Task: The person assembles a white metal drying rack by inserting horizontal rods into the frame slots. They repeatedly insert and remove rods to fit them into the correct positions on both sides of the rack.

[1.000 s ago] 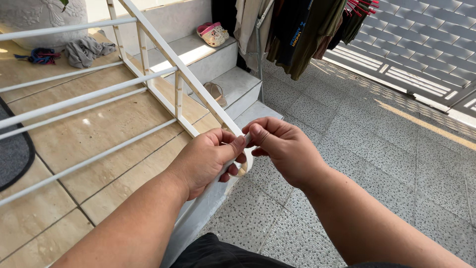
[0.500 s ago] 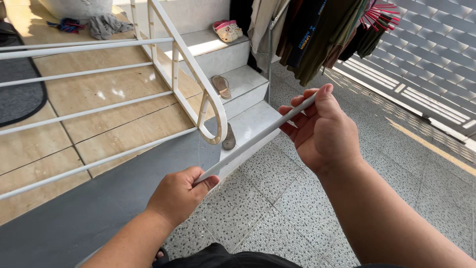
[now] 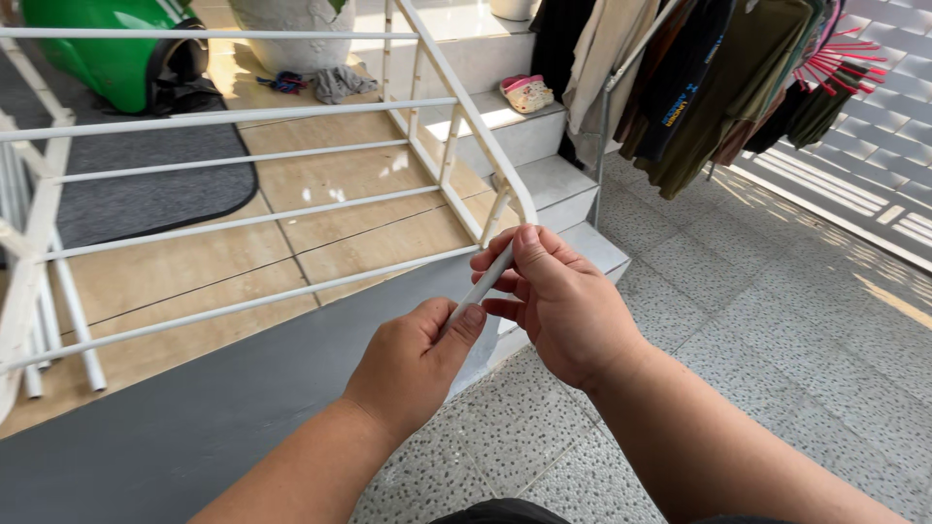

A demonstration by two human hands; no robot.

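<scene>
Both hands in clenched grip on thin white strip above speckled floor.

Both ends of the thin white rod vanish inside the hands. The green scooter and the hanging clothes are cut off by the top edge.

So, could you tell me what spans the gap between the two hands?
In the head view, a thin white strip runs from the left hand to the right hand.
</scene>
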